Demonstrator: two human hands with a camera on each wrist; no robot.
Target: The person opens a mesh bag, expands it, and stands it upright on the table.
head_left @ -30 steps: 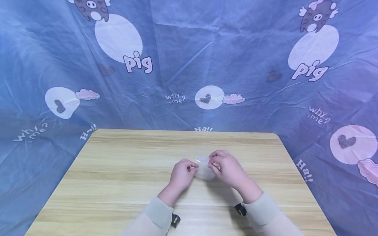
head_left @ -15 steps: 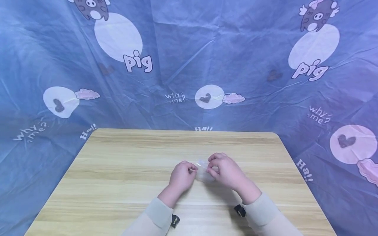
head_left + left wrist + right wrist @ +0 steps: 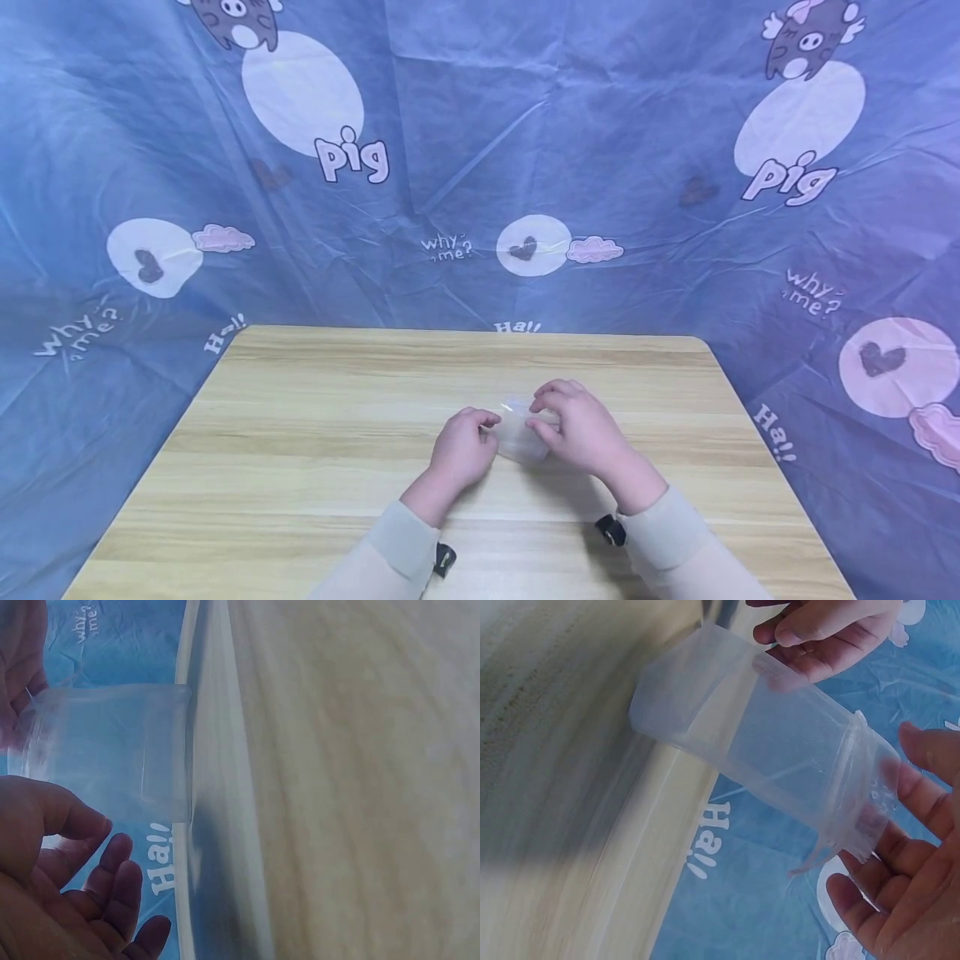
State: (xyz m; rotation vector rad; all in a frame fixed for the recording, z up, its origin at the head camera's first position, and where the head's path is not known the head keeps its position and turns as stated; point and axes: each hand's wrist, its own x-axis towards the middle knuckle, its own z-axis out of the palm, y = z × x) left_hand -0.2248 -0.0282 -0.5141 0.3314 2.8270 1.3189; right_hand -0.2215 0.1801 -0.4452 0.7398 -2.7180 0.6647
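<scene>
A small sheer drawstring pouch (image 3: 780,750), see-through and whitish with a gathered band near its mouth, is between the two hands above the table. My left hand (image 3: 462,450) pinches it at its left side. At the mouth, the fingers of my right hand (image 3: 911,855) touch the ruffled edge, with the thumb held apart from the index finger. A short cord end (image 3: 806,862) hangs from the gathered band. In the left wrist view the pouch (image 3: 120,750) shows its flat bottom toward the table. Nothing shows inside it.
The wood-grain table (image 3: 300,483) reaches back to a blue printed cloth (image 3: 465,167), which hangs behind it and along both sides. Light sleeves (image 3: 397,542) cover the forearms, with a small black piece (image 3: 445,560) at each cuff.
My right hand dips slightly toward the pouch's mouth, then moves back up and right, its thumb and index finger farther apart. My left hand stays nearly in place.
</scene>
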